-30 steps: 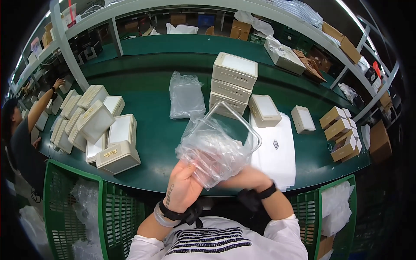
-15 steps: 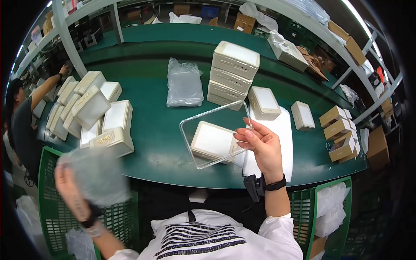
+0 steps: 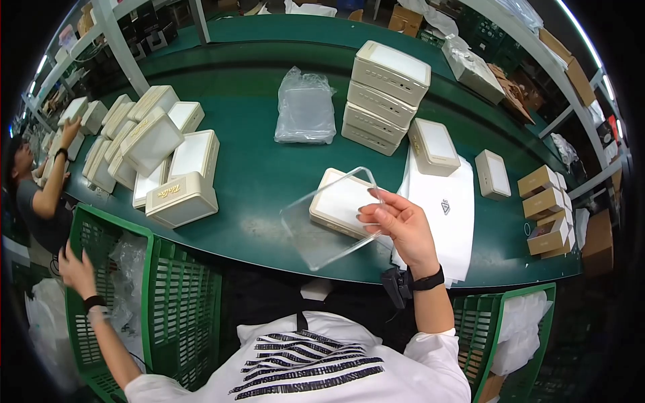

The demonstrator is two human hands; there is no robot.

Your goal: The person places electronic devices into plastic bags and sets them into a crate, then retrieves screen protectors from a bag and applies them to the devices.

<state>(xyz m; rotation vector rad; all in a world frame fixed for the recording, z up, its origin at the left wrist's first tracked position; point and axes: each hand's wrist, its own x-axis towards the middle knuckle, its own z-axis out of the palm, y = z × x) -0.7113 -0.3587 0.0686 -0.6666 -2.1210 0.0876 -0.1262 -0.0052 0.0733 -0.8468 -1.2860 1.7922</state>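
My right hand [image 3: 400, 228] pinches the edge of a clear plastic cover [image 3: 312, 265], a shallow rectangle held tilted above the table. Below and partly behind it lies a cream box with a white top [image 3: 332, 201]. Out at the left, my left hand [image 3: 77, 272] hangs over the rim of a green crate [image 3: 181, 295]; its fingers are spread and nothing is in them. Crumpled clear plastic bags [image 3: 127, 262] lie inside that crate, close to the hand. A flat stack of bagged clear plastic pieces [image 3: 306, 107] rests farther back on the table.
Cream boxes form a tall stack [image 3: 386, 94] and a leaning heap [image 3: 151, 138] on the green table [image 3: 255, 195]. White sheets [image 3: 437, 232] lie right, with small brown boxes [image 3: 541, 188] beyond. Another crate [image 3: 531, 349] stands lower right. A co-worker [image 3: 40, 195] reaches in at far left.
My left hand has let go of the clear plastic bag and moved farther left over the crate. My right hand still holds the cover, now tilted differently. The whole view has shifted slightly.
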